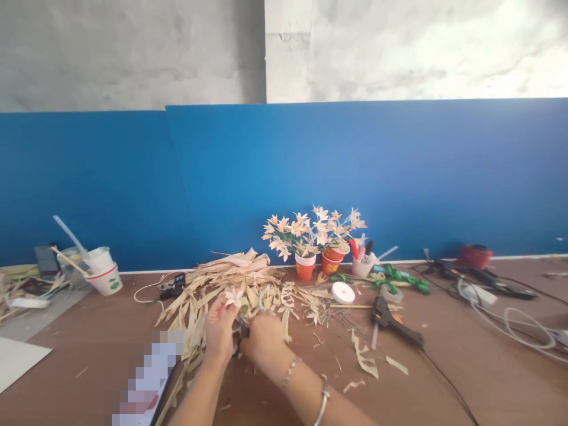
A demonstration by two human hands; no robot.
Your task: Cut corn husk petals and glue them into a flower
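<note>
1. Noted at the left hand [218,325]: pinching a small pale flower [234,297] near its base between thumb and fingers, with petals open and clear above the fingertips
2. Noted at the right hand [266,336]: curled inward, just beside a dark object [244,331]; partly hidden, so cannot tell whether gripping it or pinching something finer
3. Support the flower low, at the base; judged best for sparing thin, probably brittle petals
4. Pinch lightly but evenly; too hard likely to crease, too loose likely to let the base twist
5. Work close to the left fingertips with the right hand, in short, small motions; brace both wrists for steadiness
6. Turn the flower a little at a time, checking the petals for even spread all round
7. Lift slightly above the pale dried strips [199,299] heaped behind both hands, to avoid snagging petals or picking up loose scraps
8. Compare shape and openness against the potted flowers [302,234] at the back, beside the blue panel [231,177]
9. Stay clear of the glue gun [393,322], lying to the right on the brown table [444,367]; treat the nozzle as possibly hot, cannot tell from here
</note>
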